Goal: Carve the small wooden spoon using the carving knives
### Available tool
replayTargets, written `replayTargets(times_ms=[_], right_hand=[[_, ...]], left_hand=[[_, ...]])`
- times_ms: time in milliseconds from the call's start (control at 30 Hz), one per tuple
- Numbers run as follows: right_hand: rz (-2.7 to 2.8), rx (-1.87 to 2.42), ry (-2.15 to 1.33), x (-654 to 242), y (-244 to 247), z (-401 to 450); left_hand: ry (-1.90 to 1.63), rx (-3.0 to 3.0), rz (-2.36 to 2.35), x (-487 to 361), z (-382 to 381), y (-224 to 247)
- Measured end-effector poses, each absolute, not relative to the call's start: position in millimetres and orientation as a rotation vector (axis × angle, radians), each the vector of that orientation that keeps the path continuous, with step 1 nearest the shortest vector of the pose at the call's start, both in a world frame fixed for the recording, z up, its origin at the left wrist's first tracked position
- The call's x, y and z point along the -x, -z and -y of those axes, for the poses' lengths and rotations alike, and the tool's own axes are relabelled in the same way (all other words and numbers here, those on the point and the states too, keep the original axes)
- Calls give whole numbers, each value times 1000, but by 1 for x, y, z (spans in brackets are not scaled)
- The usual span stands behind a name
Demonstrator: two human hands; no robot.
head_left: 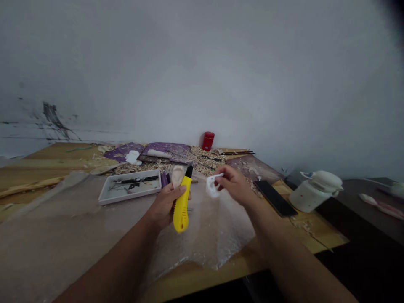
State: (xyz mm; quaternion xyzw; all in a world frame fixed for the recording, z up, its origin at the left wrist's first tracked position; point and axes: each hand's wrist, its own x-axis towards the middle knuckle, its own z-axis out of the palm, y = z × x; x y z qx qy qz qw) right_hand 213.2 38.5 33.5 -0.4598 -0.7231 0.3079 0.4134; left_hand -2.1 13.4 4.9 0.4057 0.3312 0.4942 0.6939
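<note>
My left hand (165, 205) is closed around a yellow utility knife (181, 206), whose dark tip points up and away. A pale carved wooden piece (177, 176) sits behind the knife in the same hand. To the right, my right hand (232, 183) pinches a crumpled white tissue (213, 186) between thumb and fingers, above the plastic sheet (217, 235). A gap separates the two hands. Left of my left hand lies a white tray (105, 199) with a black tool and small dark pieces in it.
Wood shavings (205, 162) and purple sheets (167, 149) lie toward the wall, near a red can (208, 141). On the right are a black phone (275, 198) and a white lidded jar (307, 195). Thin brushes (238, 152) lie at the back.
</note>
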Motion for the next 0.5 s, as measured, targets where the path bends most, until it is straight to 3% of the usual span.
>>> replayTargets(times_ms=[167, 333, 500], right_hand=[[1563, 1046, -836, -137, -18, -25], [1343, 815, -1328, -125, -10, -22], [1160, 894, -1176, -127, -24, -2]], left_hand=[[-1121, -901, -588, 7, -10, -10], [-1182, -812, -581, 11, -15, -12], [-1146, -765, -600, 13, -15, -15]])
